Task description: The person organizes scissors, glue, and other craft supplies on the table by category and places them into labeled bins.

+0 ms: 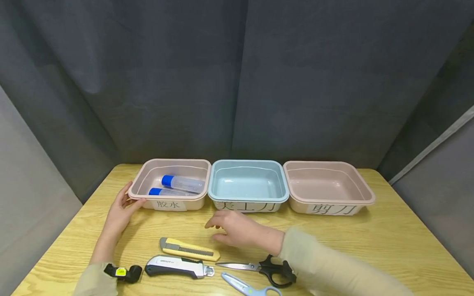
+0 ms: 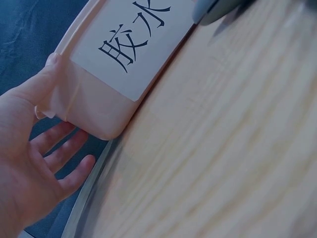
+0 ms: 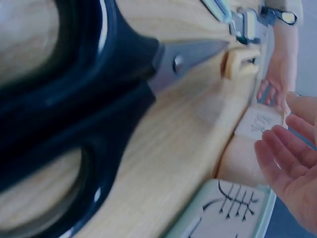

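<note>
At the left, my left hand point(image 1: 122, 209) grips the near corner of a pink bin point(image 1: 138, 193), its thumb on the front and fingers along the side. Two clear glue bottles point(image 1: 187, 183) with blue caps lie in that bin. My right hand point(image 1: 235, 228) is over the table in front of the blue bin point(image 1: 248, 162), fingers loosely bent and holding nothing. Nearer lie a yellow utility knife point(image 1: 190, 249), a silver-and-black utility knife point(image 1: 174, 266), black-handled scissors point(image 1: 272, 271) and light blue scissors point(image 1: 246, 285). The right forearm partly covers the black handles.
Another pink bin point(image 1: 329, 164) stands at the right, side by side with the blue one. All three bins carry white labels with dark writing. Dark curtains point(image 1: 237, 82) hang behind the wooden table point(image 1: 392, 246).
</note>
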A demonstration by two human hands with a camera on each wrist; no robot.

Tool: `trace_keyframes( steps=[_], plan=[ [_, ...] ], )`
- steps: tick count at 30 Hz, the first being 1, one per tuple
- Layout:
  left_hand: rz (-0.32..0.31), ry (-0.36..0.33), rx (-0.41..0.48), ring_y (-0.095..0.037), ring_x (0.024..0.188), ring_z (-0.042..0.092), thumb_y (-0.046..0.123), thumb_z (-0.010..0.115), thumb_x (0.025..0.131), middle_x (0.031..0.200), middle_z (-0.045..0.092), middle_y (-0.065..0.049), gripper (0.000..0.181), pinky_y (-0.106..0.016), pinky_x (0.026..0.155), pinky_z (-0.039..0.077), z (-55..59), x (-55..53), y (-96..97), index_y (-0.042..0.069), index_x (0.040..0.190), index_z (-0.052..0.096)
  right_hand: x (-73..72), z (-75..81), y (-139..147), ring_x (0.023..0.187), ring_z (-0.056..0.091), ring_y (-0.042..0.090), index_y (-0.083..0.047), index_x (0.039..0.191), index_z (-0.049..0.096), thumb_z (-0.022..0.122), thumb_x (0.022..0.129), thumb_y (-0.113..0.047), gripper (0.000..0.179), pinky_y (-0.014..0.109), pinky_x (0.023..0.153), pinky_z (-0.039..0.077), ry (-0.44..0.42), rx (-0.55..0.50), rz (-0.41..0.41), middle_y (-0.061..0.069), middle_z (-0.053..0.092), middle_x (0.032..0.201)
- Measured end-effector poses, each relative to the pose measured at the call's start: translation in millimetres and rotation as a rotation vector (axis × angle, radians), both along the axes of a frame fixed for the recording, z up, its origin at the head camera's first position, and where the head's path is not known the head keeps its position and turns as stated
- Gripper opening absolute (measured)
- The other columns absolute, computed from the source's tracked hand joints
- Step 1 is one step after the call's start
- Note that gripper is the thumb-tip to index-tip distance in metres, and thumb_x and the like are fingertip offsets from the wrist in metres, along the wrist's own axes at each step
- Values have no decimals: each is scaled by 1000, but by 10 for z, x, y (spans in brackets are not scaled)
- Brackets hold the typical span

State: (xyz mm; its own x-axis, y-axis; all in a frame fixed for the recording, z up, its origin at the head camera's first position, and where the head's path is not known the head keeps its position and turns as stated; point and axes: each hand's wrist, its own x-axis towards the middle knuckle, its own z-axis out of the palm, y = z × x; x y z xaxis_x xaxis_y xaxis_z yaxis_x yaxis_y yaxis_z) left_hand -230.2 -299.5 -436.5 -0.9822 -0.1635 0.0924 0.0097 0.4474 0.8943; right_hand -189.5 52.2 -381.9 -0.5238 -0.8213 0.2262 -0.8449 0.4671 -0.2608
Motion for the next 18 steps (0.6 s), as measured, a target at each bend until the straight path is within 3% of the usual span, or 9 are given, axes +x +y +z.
trace_keyframes(
  steps=[5, 11, 18],
  plan=[
    [-3, -2, 13, -20, 115, 40, 38, 60, 86, 140, 36, -17, 80, -3, 77, 36, 8, 4, 2, 24, 147, 11, 36, -104, -82, 85, 60, 7, -11, 108, 65, 65, 83, -23, 28, 8, 74, 43, -90, 23, 27, 0, 64, 102],
    [-6, -8, 18, -30, 120, 38, 39, 60, 85, 142, 32, -19, 81, -3, 76, 35, 20, 10, 4, 23, 147, 11, 35, -185, -189, 85, 58, 2, -14, 110, 64, 67, 81, -31, 34, 10, 76, 43, -100, 89, 42, -4, 63, 103],
    [4, -29, 19, -29, 120, 38, 42, 61, 84, 143, 32, -18, 83, -2, 75, 34, 20, 11, 0, 22, 147, 11, 74, -202, -345, 80, 52, -2, -17, 113, 63, 67, 81, -32, 36, 13, 76, 43, -97, 182, 47, -8, 61, 100]
  ],
)
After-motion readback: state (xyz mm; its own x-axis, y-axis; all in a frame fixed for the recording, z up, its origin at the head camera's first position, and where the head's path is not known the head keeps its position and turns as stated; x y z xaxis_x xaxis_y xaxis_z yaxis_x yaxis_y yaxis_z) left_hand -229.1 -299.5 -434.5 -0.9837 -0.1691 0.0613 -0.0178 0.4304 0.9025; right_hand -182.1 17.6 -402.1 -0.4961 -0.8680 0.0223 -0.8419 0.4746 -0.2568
